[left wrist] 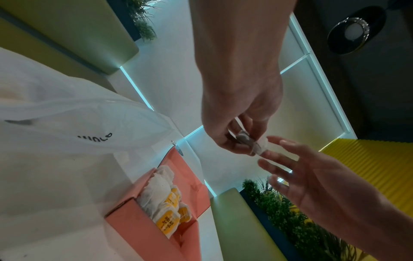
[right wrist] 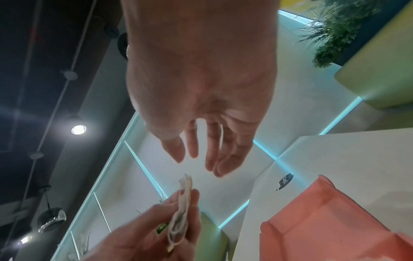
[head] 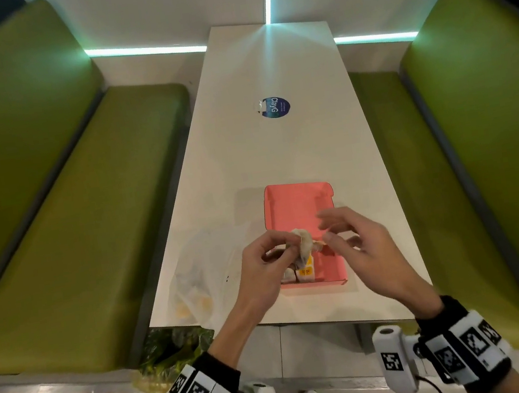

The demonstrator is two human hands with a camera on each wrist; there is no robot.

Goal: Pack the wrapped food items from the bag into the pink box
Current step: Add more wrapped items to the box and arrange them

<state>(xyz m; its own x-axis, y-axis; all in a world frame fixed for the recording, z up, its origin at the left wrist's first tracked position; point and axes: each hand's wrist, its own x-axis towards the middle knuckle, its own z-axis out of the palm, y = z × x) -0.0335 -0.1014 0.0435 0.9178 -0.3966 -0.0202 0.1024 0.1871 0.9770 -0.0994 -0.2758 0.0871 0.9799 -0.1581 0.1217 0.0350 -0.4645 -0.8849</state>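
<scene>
Over the pink box (head: 289, 205), the left hand (head: 261, 263) pinches a wrapped packet (head: 302, 243) between thumb and curled fingers, holding it up above the box's near end. The right hand (head: 356, 242) hovers just beside the packet, fingers spread loosely, gripping nothing. Several packets with yellow labels (left wrist: 165, 199) already stand at the box's near end. The white plastic bag (head: 192, 273) lies left of the box on the table (head: 277, 146).

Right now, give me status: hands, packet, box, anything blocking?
Left hand pinching one wrapped packet above pink box. Right hand open beside it, not touching. Several packets already boxed; bag left of box. Nothing blocking.
</scene>
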